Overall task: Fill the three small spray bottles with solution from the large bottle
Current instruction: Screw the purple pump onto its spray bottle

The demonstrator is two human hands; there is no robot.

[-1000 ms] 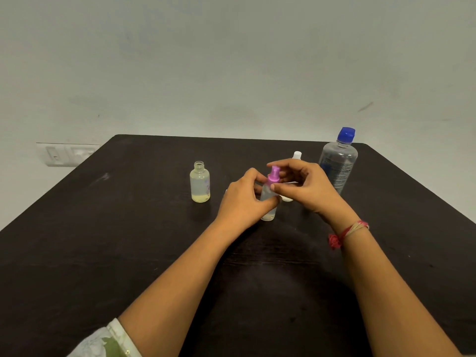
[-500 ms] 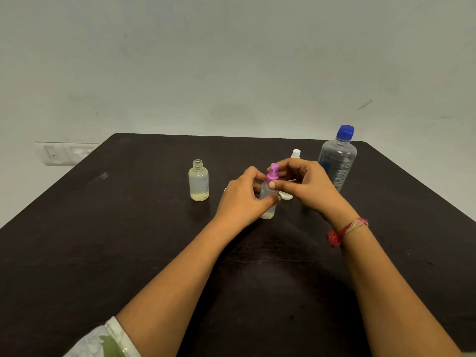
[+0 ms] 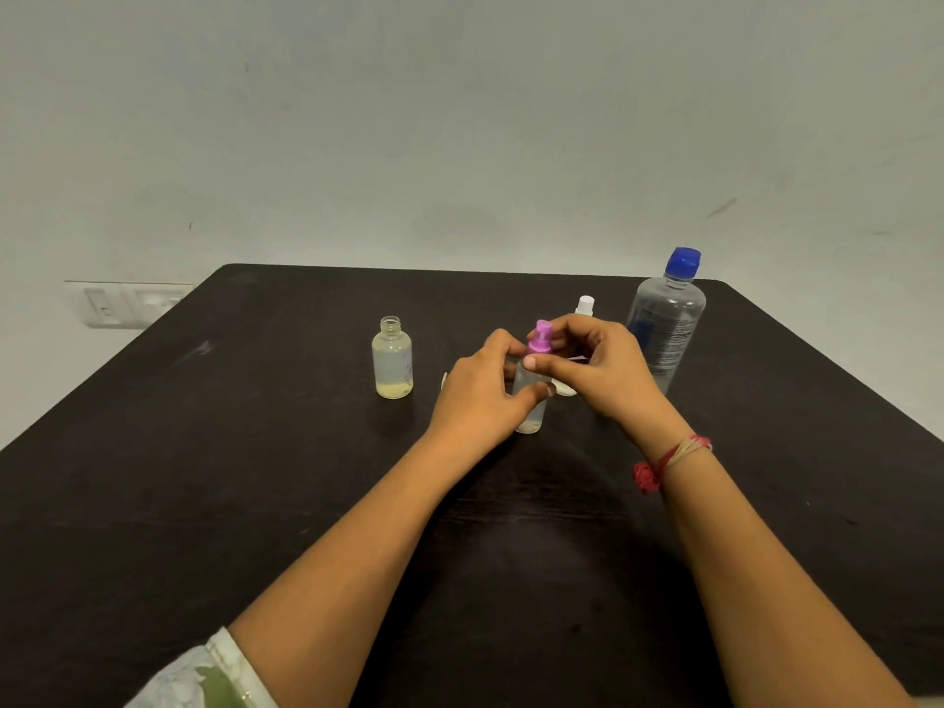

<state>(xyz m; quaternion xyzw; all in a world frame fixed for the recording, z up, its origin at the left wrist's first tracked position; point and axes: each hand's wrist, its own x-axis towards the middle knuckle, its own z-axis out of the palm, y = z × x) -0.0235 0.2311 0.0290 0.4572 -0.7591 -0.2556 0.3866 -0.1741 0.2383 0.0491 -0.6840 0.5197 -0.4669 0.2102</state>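
Centre of the surface (image 3: 245, 452): a small clear spray bottle (image 3: 529, 406) stands upright. The left hand (image 3: 477, 401) holds its body; the grip is closed, with fingers and thumb curled round the bottle. The right hand (image 3: 605, 370) pinches the pink spray head (image 3: 540, 340) at the top of the bottle between thumb and fingers. Whether the head is fully seated on the neck cannot be determined, as the fingers cover the joint.

Left of the hands and apart from them: an uncapped small bottle (image 3: 392, 362), upright, with a shallow layer of yellowish liquid at the bottom.

Behind the right hand: a white-capped small bottle (image 3: 585, 305), mostly hidden.

Right rear: the large bottle (image 3: 666, 329), upright, blue cap (image 3: 683, 260) fitted.

A red thread band (image 3: 664, 462) circles the right wrist.
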